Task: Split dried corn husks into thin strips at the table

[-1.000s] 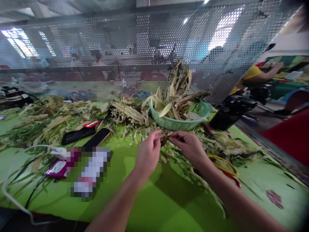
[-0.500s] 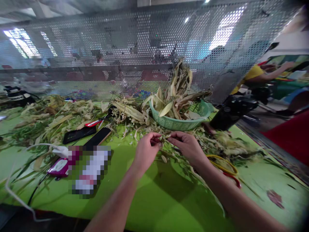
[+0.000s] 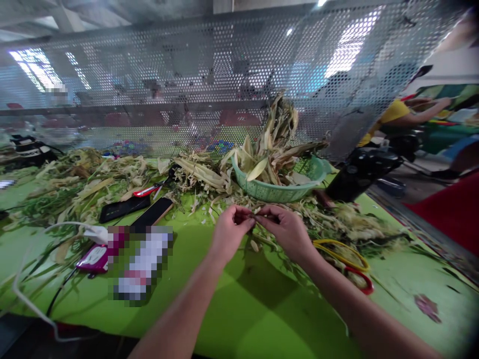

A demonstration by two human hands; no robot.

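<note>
A perforated metal screen [image 3: 179,65] was raised along the far side of a green tabletop [image 3: 232,319], across which dried husks [image 3: 204,174] were strewn. In front of the green basket [image 3: 277,192], a small piece of plant matter [image 3: 255,217] was held up between the left hand [image 3: 229,234] and the right hand [image 3: 288,230], its shape mostly hidden by the fingers. The grip of each hand was pinched on it, fingertips pressed close. Half a second earlier a pale bit had been shown between spaced fingertips; that gap had since been narrowed until the hands were nearly joined, so finer fingertip handling was apparently being done. More of the red loop [image 3: 369,282] was also uncovered beside the right forearm [image 3: 348,299]
</note>
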